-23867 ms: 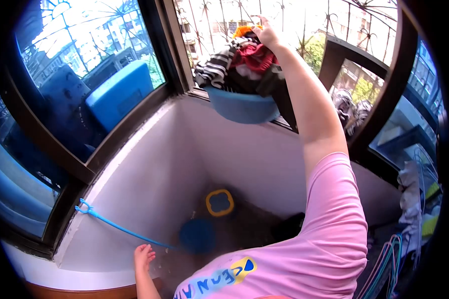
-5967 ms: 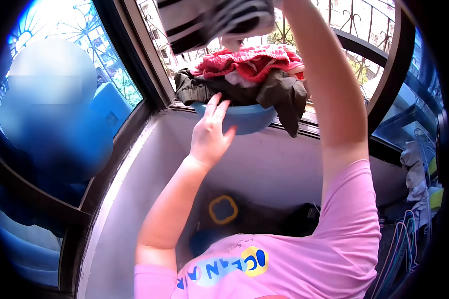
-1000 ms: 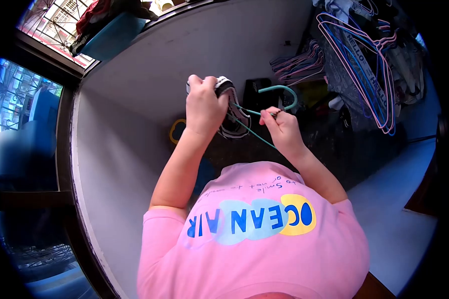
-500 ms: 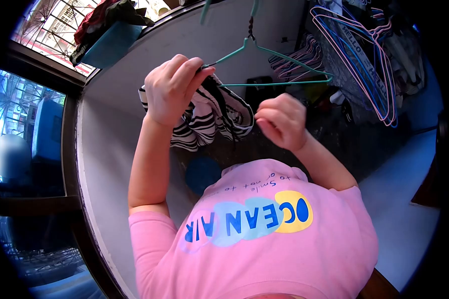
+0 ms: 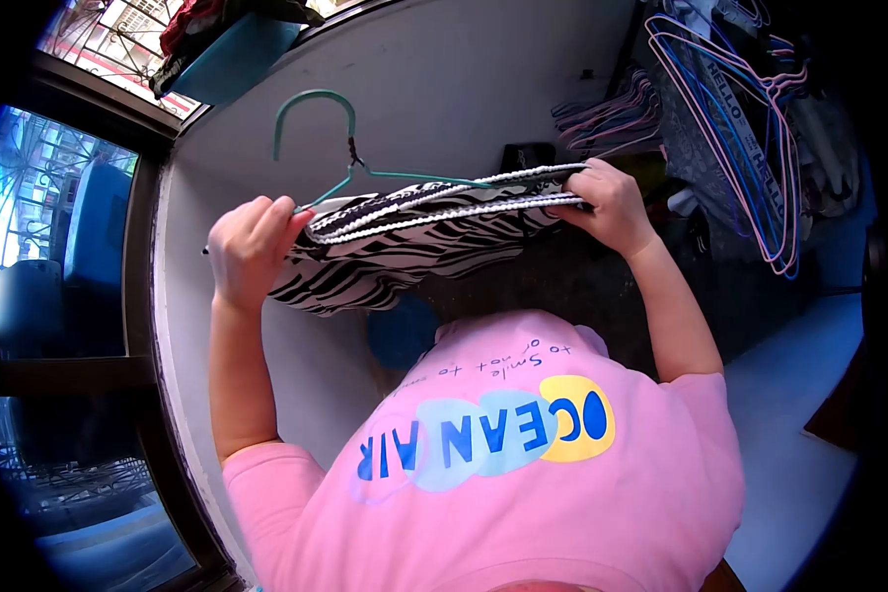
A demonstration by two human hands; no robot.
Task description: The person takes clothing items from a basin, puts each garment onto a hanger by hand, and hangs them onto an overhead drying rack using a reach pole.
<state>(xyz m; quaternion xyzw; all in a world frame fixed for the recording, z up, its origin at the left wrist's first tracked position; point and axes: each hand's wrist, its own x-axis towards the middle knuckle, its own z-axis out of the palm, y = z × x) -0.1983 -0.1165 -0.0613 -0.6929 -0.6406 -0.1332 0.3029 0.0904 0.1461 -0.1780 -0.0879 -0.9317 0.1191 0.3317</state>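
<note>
A black-and-white zebra-striped garment (image 5: 405,259) with white braided edging is stretched sideways between my hands. A green wire hanger (image 5: 350,178) stands above it, hook upward, its right arm running inside the garment's opening. My left hand (image 5: 252,249) is closed round the hanger's left end and the garment's edge. On the other side, my right hand (image 5: 612,205) pinches the garment's edge near the far end of the opening. The hanger's lower bar is hidden by the cloth.
A blue tub (image 5: 232,61) heaped with clothes sits on the window ledge at upper left. Pink and blue hangers (image 5: 725,128) hang at upper right, with more hangers (image 5: 612,113) behind. A blue round object (image 5: 403,331) lies below the garment.
My right hand has gone from beside the garment to gripping its edge. The garment is now spread wide over the hanger, and my left hand has moved left and down.
</note>
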